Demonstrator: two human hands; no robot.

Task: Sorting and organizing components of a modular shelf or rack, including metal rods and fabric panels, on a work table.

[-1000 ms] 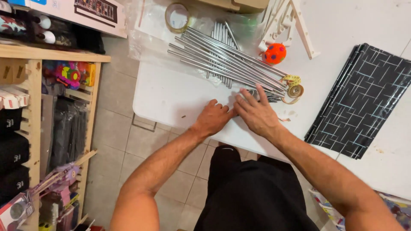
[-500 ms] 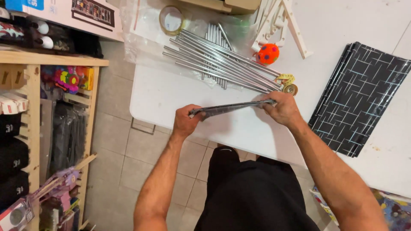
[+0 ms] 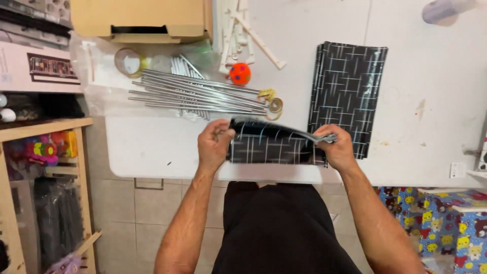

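Observation:
I hold a black panel with a white line pattern (image 3: 274, 147) by its two ends above the near edge of the white table (image 3: 152, 147). My left hand (image 3: 214, 144) grips its left end and my right hand (image 3: 336, 148) grips its right end. The panel is tilted so its patterned face shows toward me. A stack of the same black patterned panels (image 3: 347, 91) lies flat on the table just beyond my right hand. A bundle of metal rods (image 3: 198, 94) lies beyond my left hand.
An orange ball (image 3: 240, 73), white plastic pieces (image 3: 238, 35), a tape roll (image 3: 128, 61) and a cardboard box (image 3: 142, 20) sit at the table's far side. A wooden shelf with toys (image 3: 45, 152) stands at the left. Patterned wrapped boxes (image 3: 436, 218) are at the lower right.
My hands lifted a panel off the table, where they had rested flat, and turned it from edge-on to face me. The view shifted toward the table.

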